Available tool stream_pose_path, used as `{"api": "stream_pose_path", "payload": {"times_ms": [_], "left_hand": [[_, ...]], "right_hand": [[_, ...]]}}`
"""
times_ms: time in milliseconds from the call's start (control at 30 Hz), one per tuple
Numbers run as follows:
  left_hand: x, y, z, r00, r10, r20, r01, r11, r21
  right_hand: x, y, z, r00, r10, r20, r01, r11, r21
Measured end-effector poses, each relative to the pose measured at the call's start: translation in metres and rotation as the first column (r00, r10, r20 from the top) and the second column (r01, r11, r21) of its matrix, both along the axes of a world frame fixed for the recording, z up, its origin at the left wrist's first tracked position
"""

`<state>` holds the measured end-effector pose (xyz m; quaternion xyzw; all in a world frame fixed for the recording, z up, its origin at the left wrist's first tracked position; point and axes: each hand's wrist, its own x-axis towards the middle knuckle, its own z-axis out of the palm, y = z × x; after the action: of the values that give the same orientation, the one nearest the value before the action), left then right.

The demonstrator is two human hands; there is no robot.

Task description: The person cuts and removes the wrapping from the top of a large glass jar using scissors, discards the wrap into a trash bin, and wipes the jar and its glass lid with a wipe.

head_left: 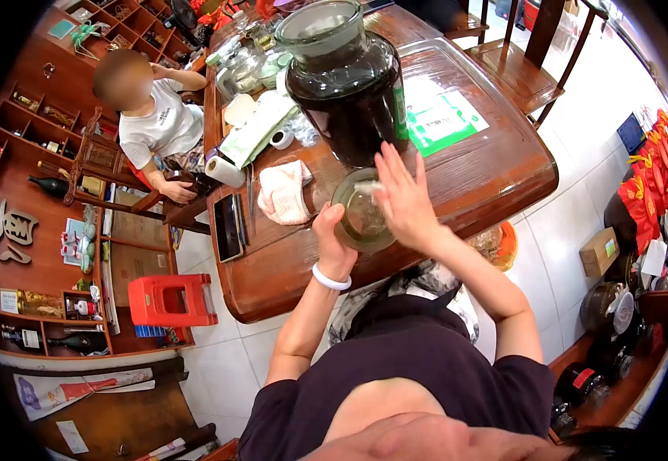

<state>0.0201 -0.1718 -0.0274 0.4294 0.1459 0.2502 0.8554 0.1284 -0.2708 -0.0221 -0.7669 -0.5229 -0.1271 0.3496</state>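
Observation:
A round, greenish glass lid (361, 219) is held above the table's near edge. My left hand (335, 242) has its fingers wrapped round the lid's left side. At the lid's right side is my right hand (407, 196), fingers stretched out, with something small and whitish at its thumb side. Just beyond the lid stands a large glass jar (345, 92) of dark liquid, its wide mouth uncovered. A pink cloth (284, 192) lies crumpled to the left of my left hand.
On the wooden table (495, 169) are a phone (229, 228), a white roll (225, 171), tape (281, 139), a green-white sheet (445, 123) and glass jars at the back. Another person (161, 115) sits at left. A red stool (169, 300) stands below.

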Motion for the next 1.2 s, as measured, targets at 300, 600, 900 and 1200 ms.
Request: {"api": "stream_pose_path", "payload": {"times_ms": [300,600,900,1200], "left_hand": [[0.0,0.006,0.006,0.998,0.06,-0.036,-0.061,0.998,-0.027],[0.005,-0.009,-0.008,0.969,0.245,-0.002,-0.238,0.94,-0.242],[-0.01,0.003,-0.004,0.974,0.178,-0.143,-0.194,0.975,-0.108],[-0.011,0.015,-0.019,0.974,0.202,-0.099,-0.221,0.944,-0.244]], "right_hand": [[0.003,0.0,0.002,0.999,-0.002,-0.041,0.002,1.0,-0.001],[-0.039,0.015,0.026,0.971,0.188,0.149,-0.198,0.979,0.049],[-0.07,-0.008,-0.016,0.955,0.25,0.16,-0.246,0.968,-0.048],[0.001,0.012,0.012,0.963,0.209,-0.168,-0.211,0.978,0.008]]}}
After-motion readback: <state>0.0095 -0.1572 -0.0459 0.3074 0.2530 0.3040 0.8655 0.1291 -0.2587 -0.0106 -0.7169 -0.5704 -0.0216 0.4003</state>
